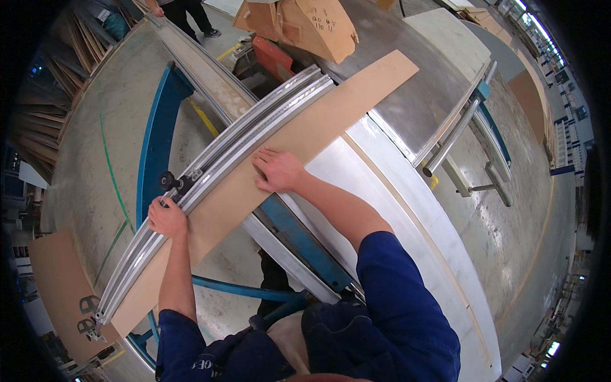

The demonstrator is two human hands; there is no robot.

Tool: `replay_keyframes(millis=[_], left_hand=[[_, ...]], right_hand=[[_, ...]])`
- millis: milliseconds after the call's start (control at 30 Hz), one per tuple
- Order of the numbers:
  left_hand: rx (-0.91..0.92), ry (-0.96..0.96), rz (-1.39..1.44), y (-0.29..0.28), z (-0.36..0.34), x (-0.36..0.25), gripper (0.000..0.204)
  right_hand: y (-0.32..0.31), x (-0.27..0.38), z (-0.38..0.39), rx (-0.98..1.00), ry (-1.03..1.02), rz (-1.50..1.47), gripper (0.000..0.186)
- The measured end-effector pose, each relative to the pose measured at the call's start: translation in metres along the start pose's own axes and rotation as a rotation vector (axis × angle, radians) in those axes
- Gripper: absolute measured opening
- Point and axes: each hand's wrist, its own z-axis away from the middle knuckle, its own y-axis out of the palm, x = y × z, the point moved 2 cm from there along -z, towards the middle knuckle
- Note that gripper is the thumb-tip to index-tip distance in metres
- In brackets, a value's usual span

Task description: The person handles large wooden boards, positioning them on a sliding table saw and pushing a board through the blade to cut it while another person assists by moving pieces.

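Note:
A long, narrow brown board (pixel 356 102) lies diagonally over a saw table, its far edge along a silver aluminium fence (pixel 254 130). My left hand (pixel 167 218) is closed around the fence, its fingers curled over the rail beside a black stop with a round knob (pixel 168 181). Palm down, my right hand (pixel 278 170) rests on the board near the fence. Its fingers are slightly bent on the surface, the thumb apart from them. Below the board run a white sliding table (pixel 356 184) and a blue beam (pixel 299 242).
A torn cardboard box (pixel 318 28) stands beyond the fence, near a red guard (pixel 272 57). A blue support arm (pixel 156 134) lies to the left. Another brown panel (pixel 60 280) is at lower left. A person (pixel 184 14) stands at the far left. Stacked boards (pixel 35 134) line the left side.

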Motion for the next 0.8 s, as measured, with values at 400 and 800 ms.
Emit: replay_keyframes(millis=[400,800], left_hand=[[0.047,-0.043,-0.001,0.024,-0.017,-0.003,0.027],[0.106,-0.05,0.054,0.043,-0.044,-0.003,0.027]], right_hand=[[0.015,-0.023,-0.022,0.017,-0.008,0.01,0.042],[0.028,-0.041,-0.053,0.17,0.106,-0.042,0.044]])
